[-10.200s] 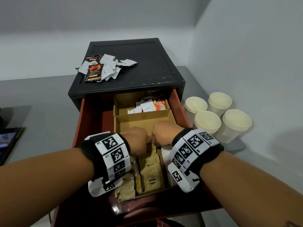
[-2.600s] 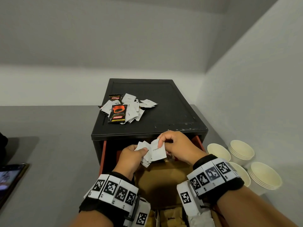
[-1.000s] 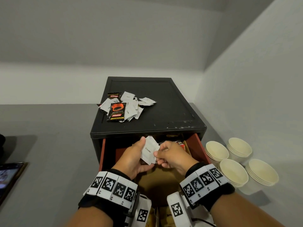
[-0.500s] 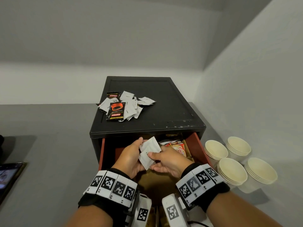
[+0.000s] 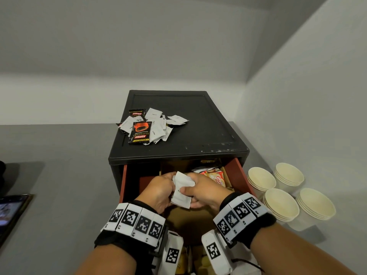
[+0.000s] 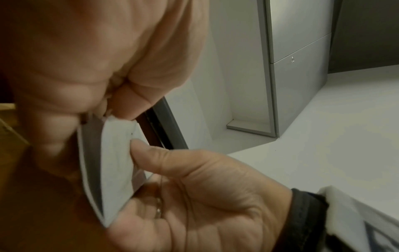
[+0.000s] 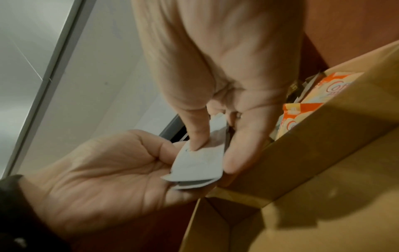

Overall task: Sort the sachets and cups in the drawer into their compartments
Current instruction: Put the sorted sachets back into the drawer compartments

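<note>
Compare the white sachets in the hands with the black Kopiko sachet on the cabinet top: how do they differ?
The white sachets are plain white, stacked and held by both the left hand and right hand over the open drawer. The black Kopiko sachet is dark with red-orange print, lying flat and untouched on the cabinet top. Both are flat single-serve packets.

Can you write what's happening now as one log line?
left hand: holds white sachets | right hand: pinches same sachets | place: over open drawer

The head camera looks steeply down over the open drawer (image 5: 238, 175). Both wrist cameras sit close, sharing the white sachets (image 6: 116, 163).
</note>
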`<state>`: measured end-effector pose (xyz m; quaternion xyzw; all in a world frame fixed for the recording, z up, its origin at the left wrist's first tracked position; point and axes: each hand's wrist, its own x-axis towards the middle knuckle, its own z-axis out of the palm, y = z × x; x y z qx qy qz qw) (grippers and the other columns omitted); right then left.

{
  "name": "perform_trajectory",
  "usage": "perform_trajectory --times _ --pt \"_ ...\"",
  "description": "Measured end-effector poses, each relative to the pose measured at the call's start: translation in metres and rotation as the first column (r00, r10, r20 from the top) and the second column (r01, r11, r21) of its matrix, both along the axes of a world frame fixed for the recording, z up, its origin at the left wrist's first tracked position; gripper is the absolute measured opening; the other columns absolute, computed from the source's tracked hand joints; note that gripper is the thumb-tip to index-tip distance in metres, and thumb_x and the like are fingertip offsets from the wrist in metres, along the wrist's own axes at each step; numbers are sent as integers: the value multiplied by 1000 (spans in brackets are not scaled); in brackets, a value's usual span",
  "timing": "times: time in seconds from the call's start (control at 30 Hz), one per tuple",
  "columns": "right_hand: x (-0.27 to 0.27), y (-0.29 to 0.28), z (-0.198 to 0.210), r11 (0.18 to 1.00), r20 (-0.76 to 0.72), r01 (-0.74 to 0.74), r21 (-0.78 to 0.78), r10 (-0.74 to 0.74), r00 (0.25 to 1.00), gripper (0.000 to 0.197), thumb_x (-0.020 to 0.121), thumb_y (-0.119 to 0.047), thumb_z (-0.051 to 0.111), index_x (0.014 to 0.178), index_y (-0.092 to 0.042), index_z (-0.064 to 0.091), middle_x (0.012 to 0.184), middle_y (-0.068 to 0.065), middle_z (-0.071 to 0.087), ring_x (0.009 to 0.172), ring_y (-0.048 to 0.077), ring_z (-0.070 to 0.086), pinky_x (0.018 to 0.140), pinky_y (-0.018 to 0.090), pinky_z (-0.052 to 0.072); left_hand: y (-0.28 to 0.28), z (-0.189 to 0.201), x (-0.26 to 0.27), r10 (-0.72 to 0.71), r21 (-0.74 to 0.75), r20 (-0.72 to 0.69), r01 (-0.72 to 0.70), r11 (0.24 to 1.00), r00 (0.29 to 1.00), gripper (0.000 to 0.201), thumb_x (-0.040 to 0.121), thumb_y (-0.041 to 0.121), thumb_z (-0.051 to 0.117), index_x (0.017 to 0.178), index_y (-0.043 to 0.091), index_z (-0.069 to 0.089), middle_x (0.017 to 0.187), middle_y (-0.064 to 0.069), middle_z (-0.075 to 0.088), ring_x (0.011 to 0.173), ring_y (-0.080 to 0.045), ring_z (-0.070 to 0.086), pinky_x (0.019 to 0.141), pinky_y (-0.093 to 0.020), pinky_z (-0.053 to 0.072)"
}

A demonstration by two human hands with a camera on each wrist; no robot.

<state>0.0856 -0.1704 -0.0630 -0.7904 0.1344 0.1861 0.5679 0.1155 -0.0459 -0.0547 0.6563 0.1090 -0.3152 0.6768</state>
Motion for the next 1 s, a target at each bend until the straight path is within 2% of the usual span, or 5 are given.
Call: perform_trajectory --times 0.1,0.3,0.6,0.8,1.0 --pt "3 -2 3 940 83 -138 -312 172 982 23 87 -15 63 108 -21 55 100 -1 59 98 19 58 64 20 45 2 0 3 -5 85 43 1 996 999 46 85 -14 39 127 -2 52 97 -19 61 79 -25 54 65 -32 44" --pt "8 10 1 701 -1 -319 -638 413 911 41 87 -22 64 126 -13 53 120 7 59 111 25 55 79 26 40 24 3 9 112 201 -2 -109 974 994 12 88 5 46 82 6 56 101 -18 56 96 -31 53 81 -38 40" --pt "1 33 -7 506 17 -274 -818 498 867 31 92 -19 54 120 -7 51 114 16 61 103 33 59 78 34 46 21 -8 -6 -1 149 -192 30 988 981 42 100 37 35 124 7 53 108 -19 59 94 -31 57 71 -35 43" --pt "5 41 -14 584 -64 -281 -762 363 930 46 93 -16 50 134 -11 29 110 15 60 98 32 60 68 34 46 19 -14 -3 9 188 -235 36 982 972 61 98 47 34 141 4 38 138 -22 46 126 -37 43 107 -47 32" --pt "8 36 -10 756 -136 -255 -603 218 966 69 85 -14 64 138 -10 21 113 12 56 97 27 61 69 30 50 18 -14 -1 7 198 -229 40 979 973 56 100 44 33 140 6 38 126 -21 51 113 -35 50 96 -48 40"
